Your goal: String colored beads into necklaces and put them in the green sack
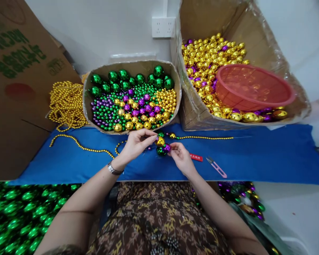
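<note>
My left hand (138, 143) is closed, thumb and forefinger pinching a gold bead (160, 141). Opposite it, my right hand (180, 157) has its fingertips closed on a purple bead (166, 148). Between the hands a large green bead (161, 151) touches both of these, forming a small cluster. Just behind the cluster lie another green bead and a gold bead (172, 135) on a string, which runs right into a strand of small gold beads (206, 137) with a thin needle-like end. A second gold strand (81, 146) curves across the cloth at the left.
A cardboard tray (133, 132) of sorted green, purple and gold beads stands behind my hands. At right is a large box (194, 122) of gold beads with a red basket (255, 86) in it. Pink thread snips (216, 167) and a red label (196, 157) lie on the blue cloth (268, 156).
</note>
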Available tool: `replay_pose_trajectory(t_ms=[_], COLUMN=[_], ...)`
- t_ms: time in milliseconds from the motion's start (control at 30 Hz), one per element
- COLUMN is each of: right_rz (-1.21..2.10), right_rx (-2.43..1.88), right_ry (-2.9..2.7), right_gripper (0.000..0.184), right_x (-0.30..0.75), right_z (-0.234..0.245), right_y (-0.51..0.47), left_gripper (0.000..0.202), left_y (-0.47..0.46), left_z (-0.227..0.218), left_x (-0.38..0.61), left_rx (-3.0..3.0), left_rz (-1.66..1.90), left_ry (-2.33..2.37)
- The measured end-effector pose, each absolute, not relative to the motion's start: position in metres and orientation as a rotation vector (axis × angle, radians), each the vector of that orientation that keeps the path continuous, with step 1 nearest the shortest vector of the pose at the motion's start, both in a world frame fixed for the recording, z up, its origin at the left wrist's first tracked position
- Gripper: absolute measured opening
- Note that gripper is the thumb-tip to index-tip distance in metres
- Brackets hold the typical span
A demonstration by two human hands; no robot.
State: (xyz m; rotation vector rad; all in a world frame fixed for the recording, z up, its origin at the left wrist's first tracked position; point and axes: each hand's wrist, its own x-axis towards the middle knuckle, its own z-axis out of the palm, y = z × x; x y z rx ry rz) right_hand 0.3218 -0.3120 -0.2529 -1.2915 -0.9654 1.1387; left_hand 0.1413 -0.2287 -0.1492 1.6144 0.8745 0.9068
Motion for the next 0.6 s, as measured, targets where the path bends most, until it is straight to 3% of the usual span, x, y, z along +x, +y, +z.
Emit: replay_pose_trajectory(t_ms=[200, 433, 600], right_rz=[0.942, 0.462, 0.421], right_rx=[-1.475, -1.425, -1.373], right_ry=[-1.209, -1.488, -1.643], right_gripper=[0.023, 0.031, 0.022], right_x=[0.339, 0.342, 0.333], right_z=[-0.250, -0.183, -0.197], right_y=[-0.317, -0.311, -0.306], left_gripper=[0.012, 0.014, 0.014], left_y=[-0.233, -0.230, -0.235], left_z=[-0.139, -0.118, -0.106], left_x=[0.157, 0.183, 0.187], left_rx=[1.837, 1.916, 1.797], left_rz=[1.013, 1.009, 1.085], left_ry=[0.787, 0.699, 0.696])
